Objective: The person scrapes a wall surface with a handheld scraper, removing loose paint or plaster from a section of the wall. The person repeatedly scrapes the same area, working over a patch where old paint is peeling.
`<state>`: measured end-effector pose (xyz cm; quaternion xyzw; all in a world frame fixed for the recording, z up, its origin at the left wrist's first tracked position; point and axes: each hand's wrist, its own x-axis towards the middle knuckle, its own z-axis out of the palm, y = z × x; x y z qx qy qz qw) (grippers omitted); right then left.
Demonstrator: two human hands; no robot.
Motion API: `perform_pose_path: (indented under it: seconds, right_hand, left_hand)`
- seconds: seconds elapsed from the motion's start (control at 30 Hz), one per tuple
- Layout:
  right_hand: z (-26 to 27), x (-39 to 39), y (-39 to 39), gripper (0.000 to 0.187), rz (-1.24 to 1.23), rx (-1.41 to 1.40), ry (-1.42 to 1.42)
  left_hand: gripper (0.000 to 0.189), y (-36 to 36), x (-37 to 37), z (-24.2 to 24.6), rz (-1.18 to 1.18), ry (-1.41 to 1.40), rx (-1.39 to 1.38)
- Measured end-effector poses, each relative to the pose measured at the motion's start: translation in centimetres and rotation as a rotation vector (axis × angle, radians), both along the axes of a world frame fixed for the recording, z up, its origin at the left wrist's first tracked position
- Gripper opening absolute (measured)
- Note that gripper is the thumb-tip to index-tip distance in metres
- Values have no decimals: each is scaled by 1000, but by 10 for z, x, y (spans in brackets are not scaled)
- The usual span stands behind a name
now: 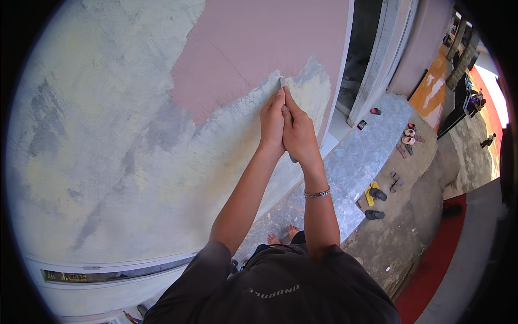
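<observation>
Both of my hands are raised together on one narrow scraper [282, 82], whose thin metal blade meets the wall. My left hand [272, 125] wraps it from the left, fingers pointing up toward the blade. From the other side my right hand [300, 131] clasps it, with the index finger stretched along the tool near the blade. Most of the handle is hidden in my grip; a dark end pokes out below my right palm. The blade sits where pink paint [263, 48] borders a pale, patchy bare area [117, 133] with a ragged edge.
Right of the wall is a doorway [360, 60] with a worn white frame. A tiled ledge [354, 162] runs below it, where a phone-like object [361, 124] lies. Several sandals [378, 194] rest on the concrete. A low window [105, 275] is at lower left. People [477, 101] are far off.
</observation>
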<state>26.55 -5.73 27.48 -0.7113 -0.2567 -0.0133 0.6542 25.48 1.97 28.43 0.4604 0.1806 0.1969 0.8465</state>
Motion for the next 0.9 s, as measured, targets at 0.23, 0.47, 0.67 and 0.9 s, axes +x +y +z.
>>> perform_pose_path:
  seconds: [0.23, 0.47, 0.67, 0.9]
  right_hand:
    - [3, -8, 5, 49, -18, -20, 6]
    - [4, -6, 3, 48, -17, -9, 32]
    - [7, -9, 7, 49, -43, 21, -19]
    - [12, -11, 10, 50, -37, 39, -30]
  left_hand:
    - [23, 6, -5, 1, -24, -56, 14]
    - [26, 4, -1, 1, -9, -21, -2]
    - [26, 3, -4, 14, -8, -39, 27]
    - [25, 4, -5, 21, 0, 2, 22]
